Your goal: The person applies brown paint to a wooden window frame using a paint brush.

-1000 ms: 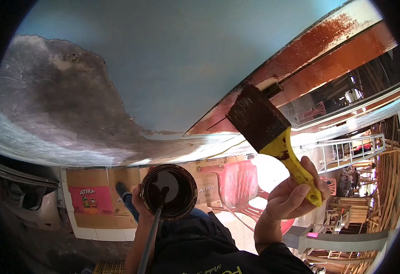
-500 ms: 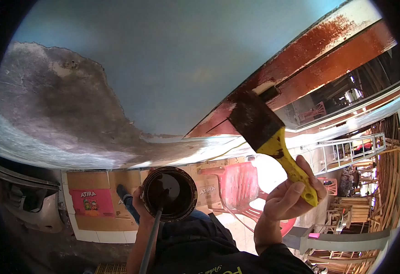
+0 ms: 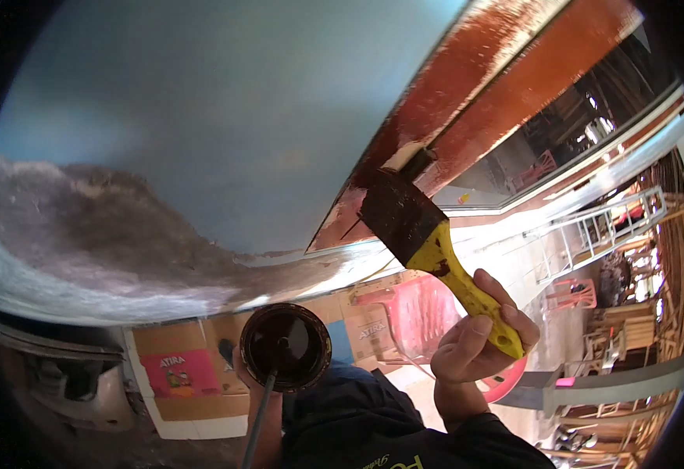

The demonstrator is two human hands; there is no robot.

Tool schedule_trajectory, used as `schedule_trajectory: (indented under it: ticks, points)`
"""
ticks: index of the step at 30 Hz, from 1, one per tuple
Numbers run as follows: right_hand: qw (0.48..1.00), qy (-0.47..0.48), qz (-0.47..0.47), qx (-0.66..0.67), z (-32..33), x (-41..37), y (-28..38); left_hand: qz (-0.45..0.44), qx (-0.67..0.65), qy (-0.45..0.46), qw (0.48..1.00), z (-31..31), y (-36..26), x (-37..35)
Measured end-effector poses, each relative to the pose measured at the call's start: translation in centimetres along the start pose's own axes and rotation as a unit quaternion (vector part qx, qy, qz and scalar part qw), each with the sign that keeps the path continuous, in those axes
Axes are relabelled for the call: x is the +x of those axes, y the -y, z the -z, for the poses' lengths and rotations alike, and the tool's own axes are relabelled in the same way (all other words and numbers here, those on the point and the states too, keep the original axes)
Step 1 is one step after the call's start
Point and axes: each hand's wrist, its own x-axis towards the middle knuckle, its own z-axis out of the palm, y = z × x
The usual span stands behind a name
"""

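My right hand pinches the yellow handle of a wide paintbrush, thumb and fingers around its lower end. The dark, paint-covered bristle end points up and left, overlapping the lower part of a red-brown window frame in this view. In my left hand is a round paint can, its mouth facing up, with dark brown paint inside. A thin grey rod reaches from the bottom edge of the view to the can; some of the left fingers are hidden behind the can.
A blue wall with a bare grey patch fills the upper left. Below are a red plastic chair and flattened cardboard on the floor. A white ladder and stacked wood stand at right, a vehicle at left.
The view has turned, so the wall and window frame appear tilted more steeply. The brush has shifted left in view, its bristles still over the frame. Both hands keep their hold.
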Motion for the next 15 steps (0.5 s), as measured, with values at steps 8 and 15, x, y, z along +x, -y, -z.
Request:
schedule_trajectory:
  ticks: [8,15]
  points:
    - [0.998,0.033,0.033,0.029,0.2,-0.3,1.0,0.071,-0.039,0.098,0.992,-5.3,0.5,0.2]
    - [0.997,0.017,-0.001,0.071,-0.4,-0.7,1.9,0.242,-0.099,0.139,0.955,-6.0,-2.4,0.1]
